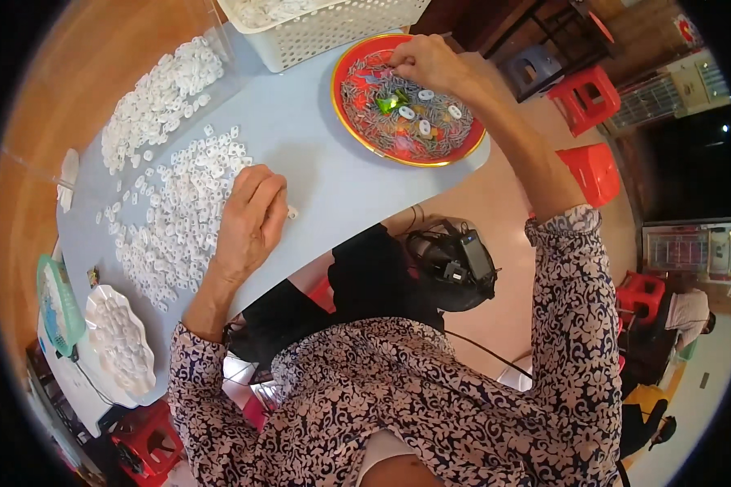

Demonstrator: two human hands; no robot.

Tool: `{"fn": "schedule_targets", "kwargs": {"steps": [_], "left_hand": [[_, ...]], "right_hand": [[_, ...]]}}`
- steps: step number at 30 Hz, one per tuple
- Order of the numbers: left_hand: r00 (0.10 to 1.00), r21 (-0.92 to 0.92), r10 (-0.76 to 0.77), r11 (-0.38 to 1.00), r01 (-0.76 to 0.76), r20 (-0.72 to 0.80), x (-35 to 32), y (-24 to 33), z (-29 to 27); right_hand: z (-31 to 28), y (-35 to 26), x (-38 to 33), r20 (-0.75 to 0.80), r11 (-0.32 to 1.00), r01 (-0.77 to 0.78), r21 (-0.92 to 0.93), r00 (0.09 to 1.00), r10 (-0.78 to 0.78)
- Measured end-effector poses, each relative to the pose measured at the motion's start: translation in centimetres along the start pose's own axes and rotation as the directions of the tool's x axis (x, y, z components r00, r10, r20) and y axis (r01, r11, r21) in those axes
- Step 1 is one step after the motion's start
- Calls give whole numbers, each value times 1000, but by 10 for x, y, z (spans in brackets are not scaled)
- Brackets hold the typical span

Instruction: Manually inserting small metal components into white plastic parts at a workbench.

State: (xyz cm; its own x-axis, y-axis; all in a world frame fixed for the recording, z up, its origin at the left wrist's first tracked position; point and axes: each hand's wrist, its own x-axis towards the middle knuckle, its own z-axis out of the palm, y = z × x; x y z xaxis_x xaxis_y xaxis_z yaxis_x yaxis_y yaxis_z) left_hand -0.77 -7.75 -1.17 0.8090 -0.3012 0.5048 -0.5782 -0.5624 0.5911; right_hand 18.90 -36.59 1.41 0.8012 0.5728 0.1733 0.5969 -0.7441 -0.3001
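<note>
Anything pinched by the bare right hand (430, 65) is too small to tell; the bare left hand (250, 219) hides its palm; the upper edge crops the white perforated plastic basket (333, 39).

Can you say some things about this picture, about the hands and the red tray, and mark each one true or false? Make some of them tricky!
1. The right hand reaches into the round red tray. True.
2. Both hands are in the tray. False: the left hand is by the loose white pieces on the table.
3. The wavy-edged dish holds white pieces too. True.
4. Everything in the tray is white. False: many small grey bits lie there.
5. No basket is near the tray. False: a white basket with holes stands close by.
</note>
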Motion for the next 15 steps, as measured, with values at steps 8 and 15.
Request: {"fn": "schedule_targets", "kwargs": {"steps": [8, 15], "left_hand": [[1000, 17, -7, 1000, 7, -5, 0, -1, 1], [1000, 24, -18, 1000, 18, 6, -1, 0, 0]], "right_hand": [[1, 4, 3, 33, 995, -6, -103, 999, 9], [-8, 3, -4, -59, 970, -148, 192, 985, 162]]}}
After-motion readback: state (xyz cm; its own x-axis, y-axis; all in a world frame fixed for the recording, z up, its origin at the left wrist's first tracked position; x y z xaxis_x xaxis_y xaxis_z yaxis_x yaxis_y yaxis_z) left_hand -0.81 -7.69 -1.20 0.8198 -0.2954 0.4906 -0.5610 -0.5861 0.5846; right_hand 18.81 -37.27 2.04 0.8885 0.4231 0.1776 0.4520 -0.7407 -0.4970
